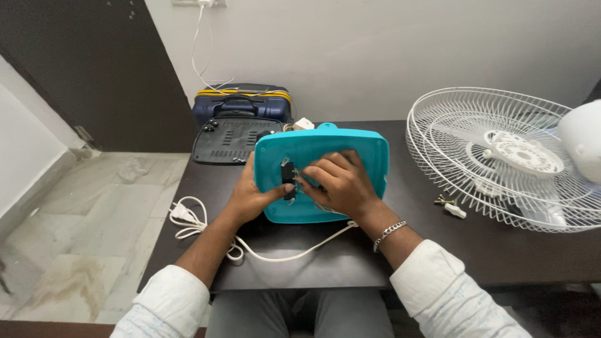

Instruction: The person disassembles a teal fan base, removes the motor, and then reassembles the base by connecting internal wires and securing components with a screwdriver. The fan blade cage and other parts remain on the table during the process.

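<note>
Dark table under everything. White fan guard right of turquoise fan base, dark perforated cover left-behind it. Left hand clasping base's left edge, thumb against small black switch block; right hand fingertips pinching same block. White cord left-front.

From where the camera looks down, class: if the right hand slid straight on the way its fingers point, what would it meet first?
The right hand points leftward across the teal fan base. It would first meet the small black part at its fingertips, then probably the left hand's thumb; depth is unclear.
</note>
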